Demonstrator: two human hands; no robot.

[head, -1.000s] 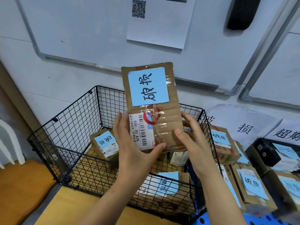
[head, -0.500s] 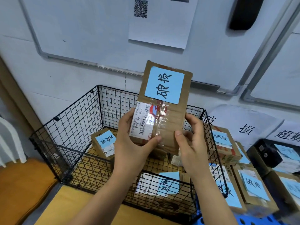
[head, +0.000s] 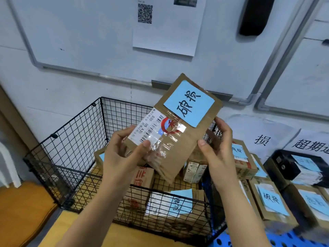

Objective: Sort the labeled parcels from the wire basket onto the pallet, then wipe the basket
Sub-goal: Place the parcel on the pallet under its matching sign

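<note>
In the middle of the frame I saw the left hand (head: 122, 154) and the right hand (head: 217, 150) each gripping one side of the tilted flat brown cardboard parcel (head: 178, 139) with a blue label, above the black wire basket (head: 71, 139).

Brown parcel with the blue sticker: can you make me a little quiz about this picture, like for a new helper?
1. True or false: the left hand and the right hand both hold the flat brown cardboard parcel.
2. Its handwritten paper label is: A red, B blue, C green.
3. Fill in: the labelled cardboard boxes outside the black wire basket lie on the person's ____ side.
Key: 1 true; 2 B; 3 right.
</note>
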